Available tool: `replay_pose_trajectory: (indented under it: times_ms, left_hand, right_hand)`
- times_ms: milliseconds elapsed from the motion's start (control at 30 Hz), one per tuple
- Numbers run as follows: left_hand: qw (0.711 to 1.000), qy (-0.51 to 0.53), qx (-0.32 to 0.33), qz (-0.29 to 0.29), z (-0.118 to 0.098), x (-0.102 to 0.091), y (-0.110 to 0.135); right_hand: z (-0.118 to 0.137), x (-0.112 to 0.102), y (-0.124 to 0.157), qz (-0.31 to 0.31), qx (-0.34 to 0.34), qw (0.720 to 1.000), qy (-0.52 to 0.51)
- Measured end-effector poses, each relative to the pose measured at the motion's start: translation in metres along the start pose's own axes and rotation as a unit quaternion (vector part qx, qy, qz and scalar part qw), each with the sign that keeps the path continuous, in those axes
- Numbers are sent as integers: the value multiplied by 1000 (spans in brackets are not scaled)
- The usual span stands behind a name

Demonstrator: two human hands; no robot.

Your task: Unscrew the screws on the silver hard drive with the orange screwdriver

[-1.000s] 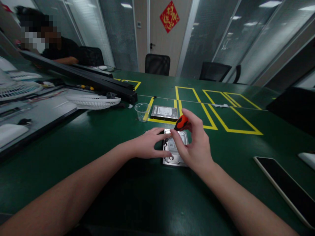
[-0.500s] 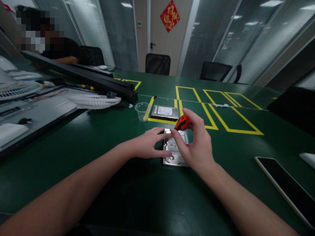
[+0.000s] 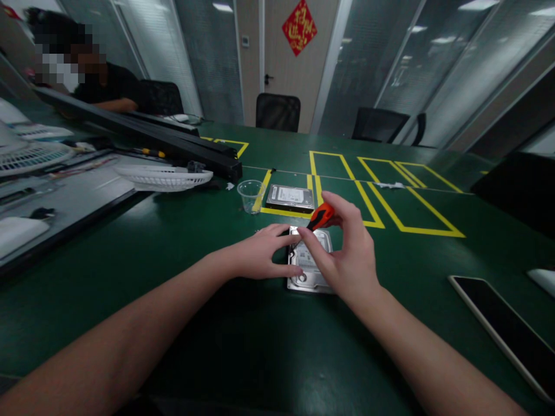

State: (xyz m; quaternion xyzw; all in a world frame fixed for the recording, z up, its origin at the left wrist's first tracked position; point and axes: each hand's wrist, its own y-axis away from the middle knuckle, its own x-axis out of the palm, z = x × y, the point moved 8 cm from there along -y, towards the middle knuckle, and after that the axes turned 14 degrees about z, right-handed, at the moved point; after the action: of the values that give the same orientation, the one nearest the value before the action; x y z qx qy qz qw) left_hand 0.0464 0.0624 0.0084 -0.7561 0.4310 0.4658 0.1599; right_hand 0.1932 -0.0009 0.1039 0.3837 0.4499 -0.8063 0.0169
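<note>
A silver hard drive lies flat on the green table in front of me. My left hand rests against its left edge, fingers spread and pressing on the drive's rim. My right hand is closed around an orange-and-black screwdriver, whose tip points down at the drive's far left corner. The right hand hides the drive's right side.
A second hard drive lies inside a yellow taped box, with a clear plastic cup to its left. White fan grilles and a long black bar sit at left. A person sits far left. A dark tablet lies at right.
The right hand has shifted slightly on the screwdriver handle, its fingers turning. The left hand and the drive stay where they were.
</note>
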Motion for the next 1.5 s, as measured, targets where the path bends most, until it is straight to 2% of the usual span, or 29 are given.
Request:
replay_pose_trajectory:
  times_ms: [333,633,1067,1333,1500]
  left_hand:
    - [1000,-2,8,-4,0,-1,0]
    - [1000,-2,18,-7,-1,-1,-1]
    - [1000,-8,15,-5,-3,-1,0]
    - [1000,-3,10,-4,0,0,0]
    - [1000,-2,17,-5,-4,-2,0]
  right_hand:
    - [-1,6,2,35,10,998,-50]
    - [0,2,0,8,2,1000,-8]
    - [-3,6,2,33,20,998,-45]
    - [1,0,0,7,3,1000,12]
    - [0,3,1,13,8,1000,-8]
